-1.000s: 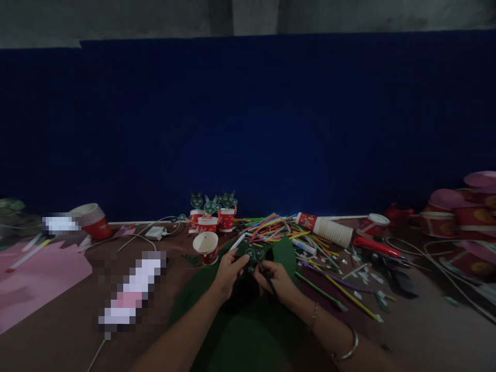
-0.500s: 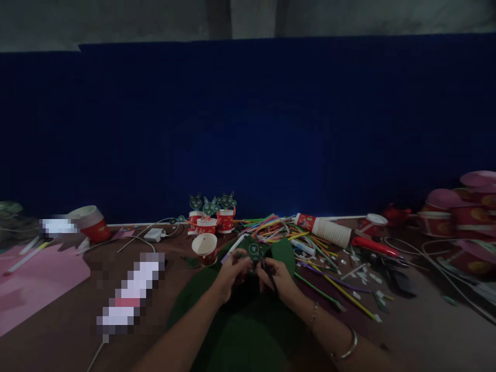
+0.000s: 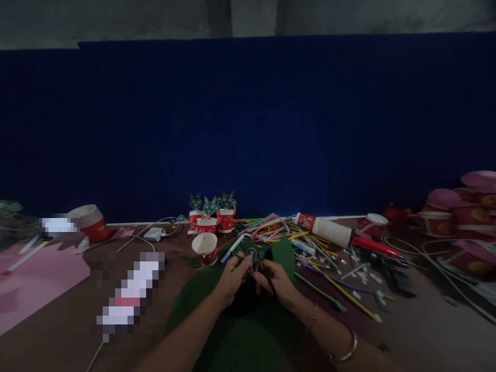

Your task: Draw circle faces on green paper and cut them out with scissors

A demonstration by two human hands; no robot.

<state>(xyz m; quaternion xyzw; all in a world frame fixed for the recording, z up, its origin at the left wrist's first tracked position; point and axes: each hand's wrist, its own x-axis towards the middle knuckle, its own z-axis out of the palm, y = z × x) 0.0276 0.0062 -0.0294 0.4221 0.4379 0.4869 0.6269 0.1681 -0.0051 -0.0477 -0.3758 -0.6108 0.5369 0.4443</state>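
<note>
A dark green sheet (image 3: 228,330) lies at the front centre of the table. Over it, my left hand (image 3: 234,275) pinches the lower left of a small green piece with white round outlines (image 3: 252,253). Close beside it on the right, my right hand (image 3: 275,281) is closed around dark scissors, whose handle shows at its fingers; the blades are hard to make out. A marker (image 3: 233,248) rests on the sheet behind my left hand. An open paper cup (image 3: 204,248) stands left of the sheet.
Red cups with green cat faces (image 3: 209,207) stand behind. Coloured pipe cleaners (image 3: 267,227), a lying cup stack (image 3: 327,230) and a red-handled tool (image 3: 374,246) are to the right. At left are pink paper (image 3: 46,279), another cup stack (image 3: 90,223) and a white charger (image 3: 155,234).
My left hand has moved slightly right and down. The green piece has turned and sits lower between my hands, and my right-hand fingers have shifted.
</note>
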